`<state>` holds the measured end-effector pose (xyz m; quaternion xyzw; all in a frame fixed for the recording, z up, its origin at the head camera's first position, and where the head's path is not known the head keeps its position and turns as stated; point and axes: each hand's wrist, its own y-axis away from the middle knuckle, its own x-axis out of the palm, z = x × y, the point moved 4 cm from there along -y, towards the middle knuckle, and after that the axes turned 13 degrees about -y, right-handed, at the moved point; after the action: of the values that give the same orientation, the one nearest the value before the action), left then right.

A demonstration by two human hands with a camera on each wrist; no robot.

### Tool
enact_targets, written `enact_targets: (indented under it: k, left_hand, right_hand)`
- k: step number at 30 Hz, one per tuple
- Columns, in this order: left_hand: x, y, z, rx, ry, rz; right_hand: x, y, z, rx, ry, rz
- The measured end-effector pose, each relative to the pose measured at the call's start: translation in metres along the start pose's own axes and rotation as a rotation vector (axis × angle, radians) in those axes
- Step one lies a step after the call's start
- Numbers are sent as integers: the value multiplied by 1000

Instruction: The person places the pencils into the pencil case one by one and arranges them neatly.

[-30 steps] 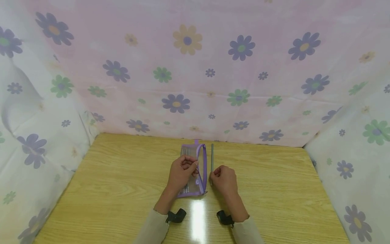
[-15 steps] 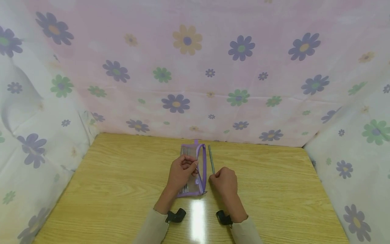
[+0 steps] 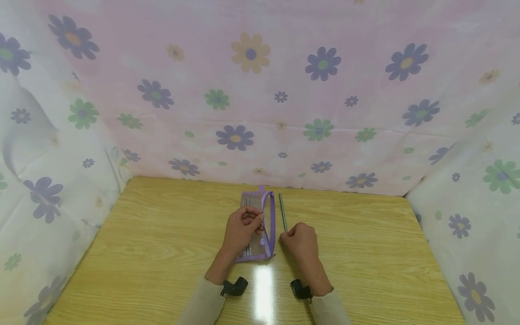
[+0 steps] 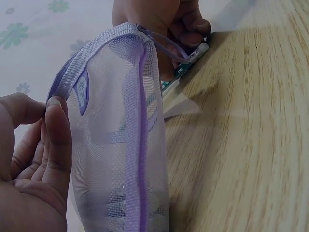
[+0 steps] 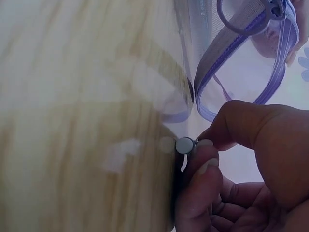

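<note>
A see-through mesh pencil case (image 3: 253, 257) with purple trim lies on the table, its zipped mouth gaping to the right. My left hand (image 3: 243, 229) pinches the near lip of that mouth between thumb and fingertips, as the left wrist view shows beside the purple zipper edge (image 4: 79, 60). Several slim, dark sticks show through the mesh. Just right of the case, my right hand (image 3: 301, 240) pinches a green pencil (image 3: 282, 210) near its close end; the rest points away along the table. The pencil's white eraser (image 5: 185, 145) pokes out by the right fingertips.
The wood-grain table (image 3: 162, 234) meets a flower-printed curtain (image 3: 260, 99) at the back and both sides. Black wrist cameras sit below each hand. A zipper pull ring (image 5: 246, 24) hangs at the case's near corner.
The pencil's far end has swung slightly left toward the case, and my right hand has drawn back a little. My left hand and the case keep their places.
</note>
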<state>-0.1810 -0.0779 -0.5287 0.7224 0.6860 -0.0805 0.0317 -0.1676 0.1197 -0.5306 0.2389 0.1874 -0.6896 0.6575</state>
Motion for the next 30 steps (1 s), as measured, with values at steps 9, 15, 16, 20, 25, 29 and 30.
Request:
enact_targets:
  k: [9,15,16,20,25,29,30]
  left_hand:
    - [0,0,-1,-2,-7,2]
    - [0,0,-1,-3,3,0]
    - [0,0,-1,-2,4,0]
    - [0,0,0,0,11,1]
    - [-1,-1,0,1,12,1]
    - [-1,-1,0,-2,9,-4]
    - [-1,-1,0,-5,11,-4]
  right_hand:
    - [-4,0,-1,27,-54,57]
    - [-6,3,1,47,-73,110]
    - [-6,3,2,52,-75,119]
    - [-7,6,7,48,-77,144]
    - [-9,8,13,40,-70,166]
    - [-10,9,17,21,-60,178]
    - [-10,9,18,17,-55,180]
